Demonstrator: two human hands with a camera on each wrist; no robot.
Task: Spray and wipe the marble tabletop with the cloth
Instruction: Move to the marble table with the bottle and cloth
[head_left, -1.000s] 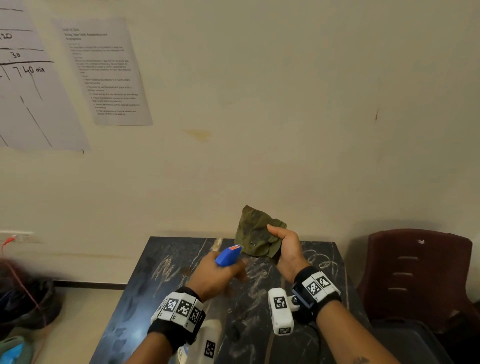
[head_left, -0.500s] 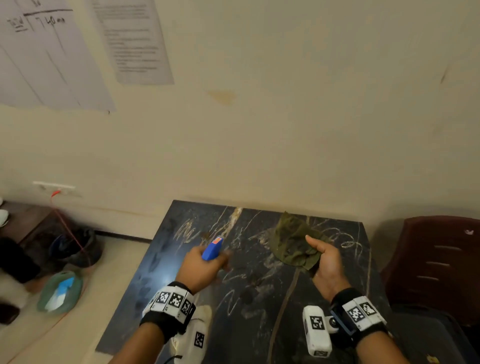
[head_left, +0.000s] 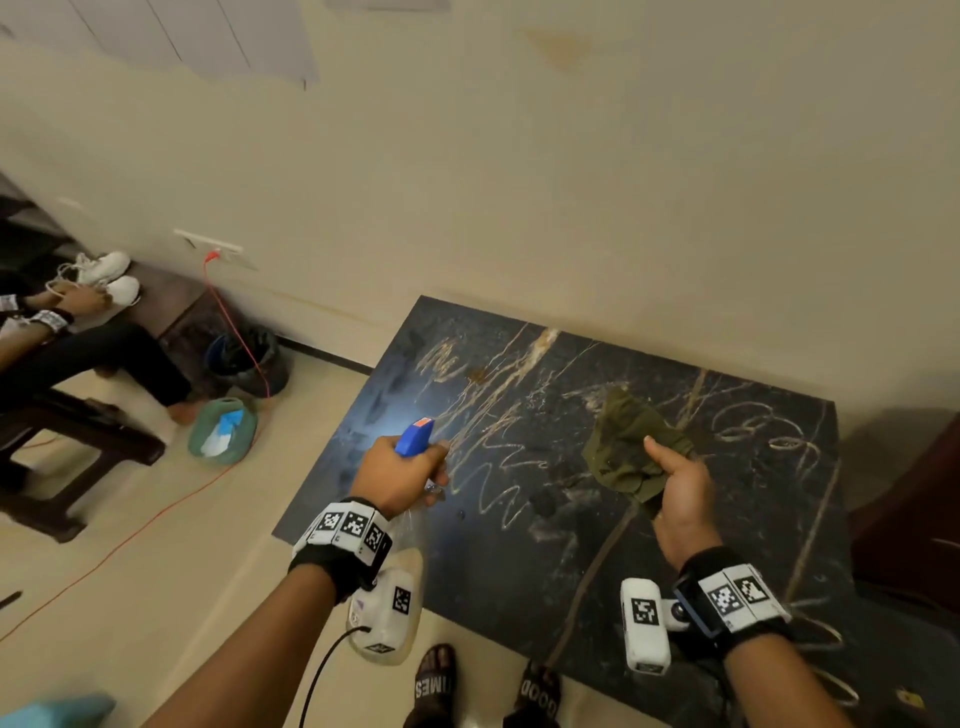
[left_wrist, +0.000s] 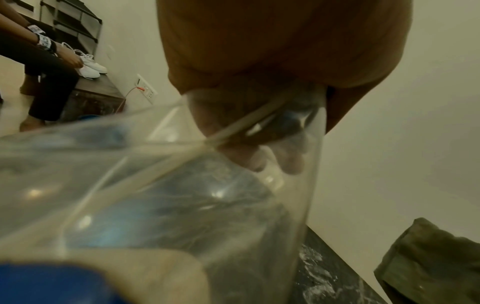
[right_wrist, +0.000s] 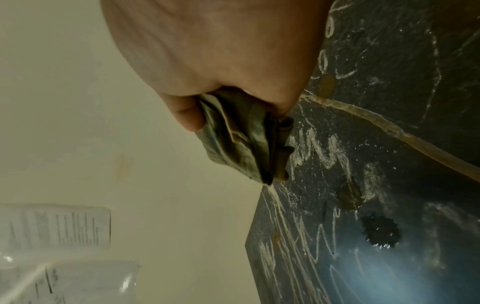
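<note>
A black marble tabletop (head_left: 727, 519) with pale chalk scribbles and brown streaks stands against the wall. My left hand (head_left: 400, 475) grips a clear spray bottle (head_left: 387, 618) by its neck, and the blue nozzle (head_left: 414, 437) points over the table's left part. The bottle (left_wrist: 155, 205) fills the left wrist view. My right hand (head_left: 680, 493) holds a crumpled olive cloth (head_left: 631, 449) above the middle of the table. In the right wrist view the cloth (right_wrist: 246, 139) is bunched in the fingers, clear of the tabletop (right_wrist: 389, 185).
A dark red chair (head_left: 914, 519) stands to the table's right. On the left a person sits on a bench by white shoes (head_left: 106, 275). A red cable (head_left: 228, 332), a dark bin (head_left: 249, 358) and a green container (head_left: 223, 431) lie on the floor.
The head view has tilted down, showing more table and floor. Both hands have come lower over the tabletop, still holding the bottle and the cloth.
</note>
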